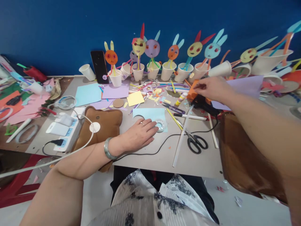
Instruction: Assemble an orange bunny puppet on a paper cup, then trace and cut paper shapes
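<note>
Orange paper point(192, 92) pinched in right hand point(213, 89); left hand point(138, 134) open, palm down over light blue paper point(150, 112).

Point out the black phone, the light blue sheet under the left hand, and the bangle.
Black phone point(100, 67): head view, middle of its dark face.
Light blue sheet point(151, 113): head view, bare upper part.
Bangle point(106, 149): head view, outer side of the band.

Ring point(160, 130) on paper point(150, 112) | scissors point(192, 135) right | power strip point(71, 134) left | cups point(138, 73) behind (a rough row)
</note>
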A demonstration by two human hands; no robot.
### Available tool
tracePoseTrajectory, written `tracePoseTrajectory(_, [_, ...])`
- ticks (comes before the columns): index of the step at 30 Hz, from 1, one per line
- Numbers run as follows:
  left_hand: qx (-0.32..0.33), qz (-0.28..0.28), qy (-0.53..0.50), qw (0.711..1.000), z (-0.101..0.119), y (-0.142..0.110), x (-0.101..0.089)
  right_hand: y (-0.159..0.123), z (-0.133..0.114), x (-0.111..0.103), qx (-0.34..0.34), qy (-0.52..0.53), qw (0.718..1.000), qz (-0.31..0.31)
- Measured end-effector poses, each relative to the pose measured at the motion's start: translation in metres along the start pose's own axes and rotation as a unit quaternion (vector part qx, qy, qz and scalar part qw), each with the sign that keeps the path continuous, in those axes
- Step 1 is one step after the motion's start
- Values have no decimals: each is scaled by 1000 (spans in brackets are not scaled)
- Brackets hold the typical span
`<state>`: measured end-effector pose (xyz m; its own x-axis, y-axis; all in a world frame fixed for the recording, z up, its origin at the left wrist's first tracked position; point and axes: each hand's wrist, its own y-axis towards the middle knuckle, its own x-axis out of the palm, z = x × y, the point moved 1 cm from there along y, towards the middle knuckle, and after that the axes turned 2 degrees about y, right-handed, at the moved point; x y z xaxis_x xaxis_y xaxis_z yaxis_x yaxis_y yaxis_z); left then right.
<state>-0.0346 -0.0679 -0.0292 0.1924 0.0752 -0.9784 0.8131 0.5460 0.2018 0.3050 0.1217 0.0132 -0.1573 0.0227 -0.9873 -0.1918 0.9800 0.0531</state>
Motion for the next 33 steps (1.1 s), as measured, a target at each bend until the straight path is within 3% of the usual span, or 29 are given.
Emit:
tracePoseTrajectory(4, [-2,-5,3,1000,1,0,-1,9,-1,8,-17,-19,999,-26])
tracePoseTrajectory(12, [0,-3,2,1000,1,0,-3,7,-3,4,0,-57,998,13])
tracePoseTrajectory(21, [-4,6,-14,1000,0,0,1,27,-16,13,-56,-90,993,-60])
tracePoseTrajectory(28, [-9,-6,-22,1000,1,-1,-3,50,-31,13,-53,-98,989,-99])
tracePoseTrajectory(33, [-3,-6,-13,1000,2,0,-7,46,-27,-1,-44,-36,997,-49])
